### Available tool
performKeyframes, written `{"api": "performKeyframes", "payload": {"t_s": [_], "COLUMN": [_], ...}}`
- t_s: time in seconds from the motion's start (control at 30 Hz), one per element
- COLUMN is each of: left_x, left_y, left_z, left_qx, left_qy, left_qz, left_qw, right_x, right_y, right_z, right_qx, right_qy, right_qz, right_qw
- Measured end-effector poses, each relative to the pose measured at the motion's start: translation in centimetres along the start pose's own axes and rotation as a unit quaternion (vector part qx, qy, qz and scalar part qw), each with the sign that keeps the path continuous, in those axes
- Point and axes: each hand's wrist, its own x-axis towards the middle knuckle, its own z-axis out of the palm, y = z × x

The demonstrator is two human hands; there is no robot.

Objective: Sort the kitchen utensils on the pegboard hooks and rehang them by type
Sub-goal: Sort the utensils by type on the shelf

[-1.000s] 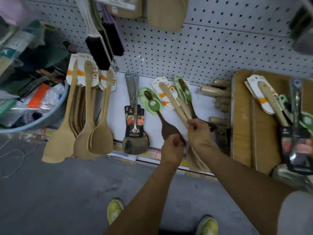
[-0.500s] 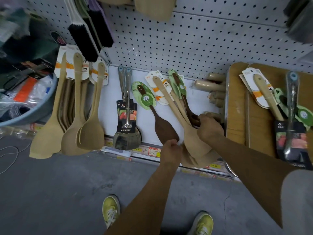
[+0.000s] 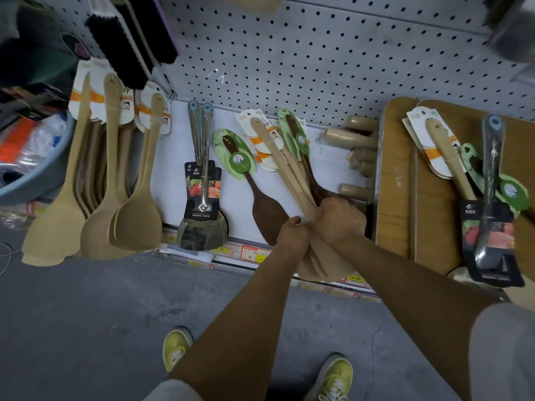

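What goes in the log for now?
left hand: grips pale spatulas | right hand: grips same bunch | dark spatula: hanging beside

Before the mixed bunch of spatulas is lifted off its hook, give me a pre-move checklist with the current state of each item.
1. Right hand grips the bunch's handles: ok.
2. Left hand grips the light wooden spatulas: ok.
3. Bunch of one type only: not ok, a dark spatula hangs among them.
4. Hook under the cards visible: cannot tell.
5. Matching light group hanging at left: ok.
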Motion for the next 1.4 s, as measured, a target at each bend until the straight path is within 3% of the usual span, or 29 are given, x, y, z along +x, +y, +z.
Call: {"api": "performKeyframes", "payload": {"t_s": [0.3, 0.57, 0.73, 0.97, 1.4], "left_x": [0.8, -0.7, -1.1, -1.1, -2.3], "left_y": [1.1, 1.4, 1.3, 1.0, 2.1], "left_z": [0.6, -0.2, -1.6, -1.9, -3.9], "left_qx": [-0.058, -0.176, -0.243, -0.201, -0.109], "left_qy": [0.007, -0.008, -0.065, -0.087, -0.013], "left_qz": [-0.071, -0.132, -0.142, -0.058, 0.033], "left_qw": [0.996, 0.975, 0.957, 0.974, 0.993], "right_x": [-0.5, -0.5, -0.2, 0.0, -0.6], "right_y": [0.4, -0.5, -1.0, -1.0, -2.7], "right_z": [1.2, 0.8, 0.5, -0.3, -1.6], "right_qx": [0.07, 0.136, 0.205, 0.229, 0.302], "right_qy": [-0.062, -0.083, -0.106, -0.079, -0.089], "right_qz": [0.043, 0.054, 0.068, 0.095, 0.102], "right_qw": [0.995, 0.986, 0.971, 0.966, 0.944]}}
